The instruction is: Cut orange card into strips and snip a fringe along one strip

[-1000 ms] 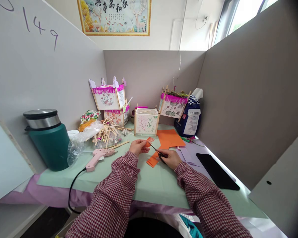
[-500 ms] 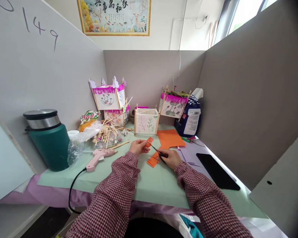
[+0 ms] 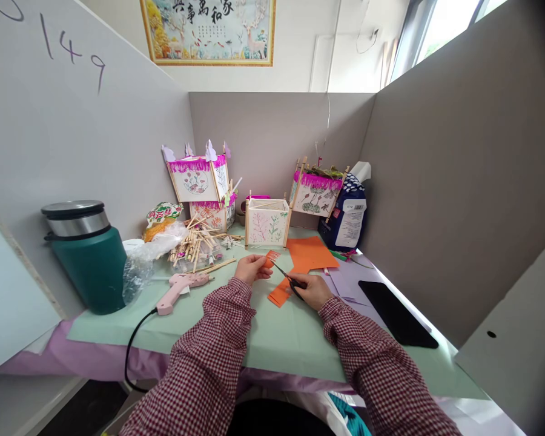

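My left hand (image 3: 253, 269) is closed on a small strip of orange paper (image 3: 271, 257) whose far edge is cut into a fringe. In my right hand (image 3: 315, 290) is a pair of black-handled scissors (image 3: 295, 283), its blades pointing up and left to the strip. Whether the blades are parted is too small to tell. Below the scissors lie orange paper strips (image 3: 279, 295) on the table. Behind them is a larger orange sheet (image 3: 311, 253). A white paper lantern with drawn plants (image 3: 267, 225) stands upright just beyond my hands.
At left are a pink glue gun (image 3: 181, 289) with a black cord, a green flask (image 3: 91, 260) and a pile of wooden sticks (image 3: 194, 245). Fringed lanterns (image 3: 195, 181) stand at the back. Purple paper (image 3: 345, 287) and a black flat slab (image 3: 397, 313) lie at right.
Both hands stay nearly in place. The fringed orange strip and the scissors' tips have shifted very slightly to the left.
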The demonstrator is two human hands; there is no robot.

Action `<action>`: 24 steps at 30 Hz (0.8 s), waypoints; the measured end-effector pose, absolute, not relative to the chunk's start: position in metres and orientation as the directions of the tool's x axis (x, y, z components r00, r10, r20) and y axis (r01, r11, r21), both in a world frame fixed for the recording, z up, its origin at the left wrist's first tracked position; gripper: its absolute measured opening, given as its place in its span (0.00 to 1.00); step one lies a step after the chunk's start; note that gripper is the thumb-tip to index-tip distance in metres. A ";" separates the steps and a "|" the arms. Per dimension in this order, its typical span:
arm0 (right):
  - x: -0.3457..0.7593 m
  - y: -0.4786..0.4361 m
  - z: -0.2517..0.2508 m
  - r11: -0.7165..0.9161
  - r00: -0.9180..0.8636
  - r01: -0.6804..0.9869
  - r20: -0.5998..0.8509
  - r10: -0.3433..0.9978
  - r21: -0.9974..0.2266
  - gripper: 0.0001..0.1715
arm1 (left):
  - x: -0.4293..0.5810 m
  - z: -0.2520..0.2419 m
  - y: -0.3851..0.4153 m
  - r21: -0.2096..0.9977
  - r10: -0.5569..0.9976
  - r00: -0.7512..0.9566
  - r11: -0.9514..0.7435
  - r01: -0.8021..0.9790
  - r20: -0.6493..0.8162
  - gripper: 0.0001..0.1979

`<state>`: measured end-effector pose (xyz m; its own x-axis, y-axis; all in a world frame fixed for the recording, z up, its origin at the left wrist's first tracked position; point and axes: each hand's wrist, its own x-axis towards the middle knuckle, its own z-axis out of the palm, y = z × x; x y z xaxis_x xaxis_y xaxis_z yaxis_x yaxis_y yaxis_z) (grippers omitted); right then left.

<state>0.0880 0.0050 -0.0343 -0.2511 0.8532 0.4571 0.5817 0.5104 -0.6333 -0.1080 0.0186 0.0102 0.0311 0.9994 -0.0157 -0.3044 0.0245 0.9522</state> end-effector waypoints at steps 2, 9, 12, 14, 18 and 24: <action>0.088 0.006 -0.035 0.509 -0.251 0.583 0.455 0.854 -0.633 0.23 | -0.109 0.011 0.020 0.948 1.000 0.010 0.022 -0.318 -0.020 0.07; 0.086 0.002 -0.030 0.491 -0.265 0.573 0.418 0.869 -0.656 0.27 | -0.114 0.010 0.024 0.926 0.998 -0.042 0.019 -0.377 -0.038 0.06; 0.086 0.001 -0.030 0.505 -0.279 0.553 0.424 0.861 -0.662 0.26 | -0.115 0.009 0.024 0.921 0.998 -0.039 0.022 -0.390 -0.040 0.06; 0.086 0.001 -0.030 0.510 -0.283 0.554 0.427 0.859 -0.659 0.26 | -0.115 0.009 0.024 0.920 0.998 -0.036 0.029 -0.391 -0.047 0.07; 0.085 0.000 -0.029 0.511 -0.279 0.559 0.432 0.858 -0.653 0.25 | -0.114 0.010 0.024 0.922 0.998 -0.030 0.047 -0.384 -0.063 0.06; 0.085 0.000 -0.028 0.509 -0.276 0.562 0.433 0.858 -0.652 0.26 | -0.113 0.009 0.022 0.931 0.998 0.031 0.069 -0.360 -0.062 0.05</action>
